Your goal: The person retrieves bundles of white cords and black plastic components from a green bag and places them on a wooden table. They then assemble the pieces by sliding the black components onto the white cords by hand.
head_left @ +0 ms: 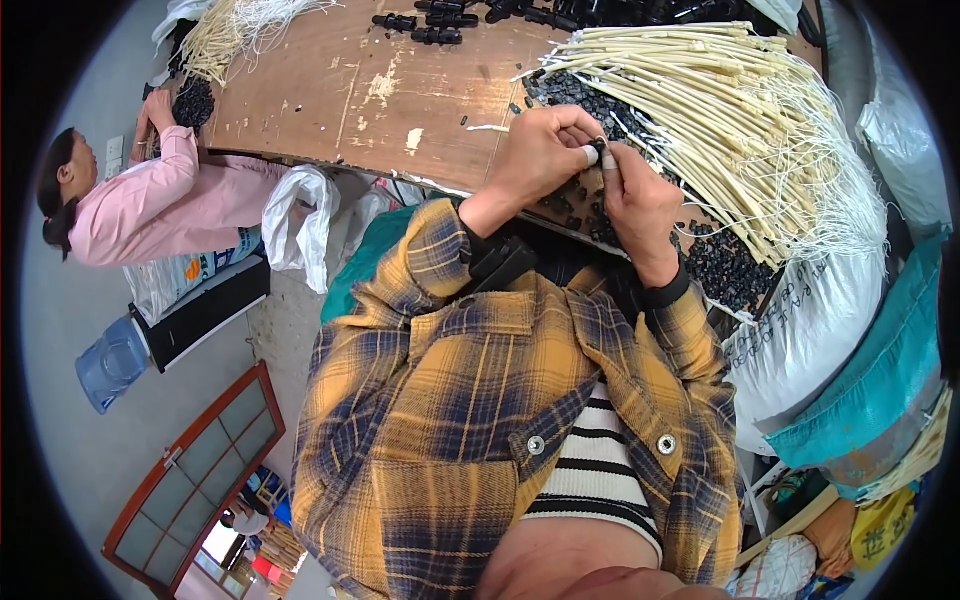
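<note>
My left hand (535,155) and right hand (645,200) are meeting fingertip to fingertip, and between them I am pinching a small black piece (599,145). My thumbs and forefingers are pressing together on it; the piece is sitting just above the table (420,95), near its front edge, and my fingers are hiding most of it, so I cannot tell its shape. The other fingers of my left hand are curling loosely; those of my right are folding in, mostly out of sight.

Just left of my left hand, a short pale stick (487,128) is lying on the wood. Beyond my fingers, a heap (580,95) of black pieces is spreading out, partly under a big pile of sticks (700,110) whose white strings (855,215) are trailing off to the right. Another black heap (735,268) is lying to the right of my right wrist. Plaid sleeves (440,245) are covering my forearms.

Toward the far side, black bundles (440,20) are resting on the table. Farther left, a co-worker (150,200) in pink is sitting with both hands by a dark pile (193,103). On my right, a white sack (815,335) and a teal sack (865,385) are standing beside the table.
</note>
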Demonstrator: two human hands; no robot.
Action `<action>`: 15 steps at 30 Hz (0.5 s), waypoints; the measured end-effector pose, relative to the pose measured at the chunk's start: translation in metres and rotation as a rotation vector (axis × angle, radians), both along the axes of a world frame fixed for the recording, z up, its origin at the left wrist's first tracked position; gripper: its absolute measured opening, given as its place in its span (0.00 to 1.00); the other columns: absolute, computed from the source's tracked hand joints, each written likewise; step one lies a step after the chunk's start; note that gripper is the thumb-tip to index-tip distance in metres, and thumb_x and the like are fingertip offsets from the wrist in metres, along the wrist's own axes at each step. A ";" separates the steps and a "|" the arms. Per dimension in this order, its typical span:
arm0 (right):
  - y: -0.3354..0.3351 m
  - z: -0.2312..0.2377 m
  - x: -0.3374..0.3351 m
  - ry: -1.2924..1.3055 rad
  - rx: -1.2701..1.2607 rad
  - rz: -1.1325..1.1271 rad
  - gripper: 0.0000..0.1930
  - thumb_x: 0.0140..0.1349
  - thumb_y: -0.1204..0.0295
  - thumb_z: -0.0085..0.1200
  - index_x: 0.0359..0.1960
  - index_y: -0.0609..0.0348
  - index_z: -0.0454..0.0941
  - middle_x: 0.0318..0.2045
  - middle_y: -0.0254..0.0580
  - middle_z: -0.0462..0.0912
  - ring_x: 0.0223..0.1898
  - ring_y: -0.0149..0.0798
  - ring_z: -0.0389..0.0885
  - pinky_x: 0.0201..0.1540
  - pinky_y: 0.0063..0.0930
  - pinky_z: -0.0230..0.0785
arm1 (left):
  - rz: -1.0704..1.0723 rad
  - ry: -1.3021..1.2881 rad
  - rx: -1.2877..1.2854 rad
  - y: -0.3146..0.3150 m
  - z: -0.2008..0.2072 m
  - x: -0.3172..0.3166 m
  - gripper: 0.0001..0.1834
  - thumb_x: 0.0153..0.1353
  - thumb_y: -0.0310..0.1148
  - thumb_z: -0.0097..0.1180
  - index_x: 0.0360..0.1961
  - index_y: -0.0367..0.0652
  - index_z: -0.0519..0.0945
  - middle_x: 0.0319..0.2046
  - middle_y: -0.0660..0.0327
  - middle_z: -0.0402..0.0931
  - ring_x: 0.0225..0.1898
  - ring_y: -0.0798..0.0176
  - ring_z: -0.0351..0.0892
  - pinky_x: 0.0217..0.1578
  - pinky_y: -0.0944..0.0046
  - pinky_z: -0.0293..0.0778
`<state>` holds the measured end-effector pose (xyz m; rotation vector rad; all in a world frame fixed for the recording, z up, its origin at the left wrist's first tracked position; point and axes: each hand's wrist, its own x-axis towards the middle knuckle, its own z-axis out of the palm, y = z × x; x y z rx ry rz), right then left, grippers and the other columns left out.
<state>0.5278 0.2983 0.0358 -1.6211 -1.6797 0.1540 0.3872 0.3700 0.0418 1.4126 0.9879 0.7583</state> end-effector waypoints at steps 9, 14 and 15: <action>0.000 0.019 0.021 1.354 -0.393 0.214 0.09 0.62 0.77 0.53 0.44 0.63 0.78 0.16 0.22 0.68 0.13 0.18 0.57 0.17 0.15 0.49 | -0.242 0.021 0.913 0.020 0.013 -0.004 0.15 0.46 0.20 0.59 0.39 0.38 0.79 0.35 0.59 0.80 0.33 0.65 0.80 0.31 0.67 0.75; -0.004 0.021 0.035 1.721 -0.440 0.322 0.13 0.63 0.78 0.51 0.49 0.67 0.75 0.17 0.19 0.64 0.14 0.15 0.50 0.18 0.12 0.45 | -0.428 0.317 0.558 0.006 0.006 -0.006 0.17 0.48 0.22 0.58 0.42 0.40 0.79 0.37 0.56 0.80 0.36 0.55 0.81 0.35 0.61 0.76; -0.005 0.026 0.037 1.612 -0.496 0.261 0.15 0.62 0.78 0.51 0.51 0.64 0.75 0.17 0.24 0.70 0.14 0.16 0.58 0.18 0.16 0.53 | -0.360 0.252 0.564 0.007 0.004 -0.005 0.15 0.48 0.26 0.57 0.40 0.42 0.80 0.34 0.57 0.81 0.33 0.54 0.81 0.33 0.59 0.77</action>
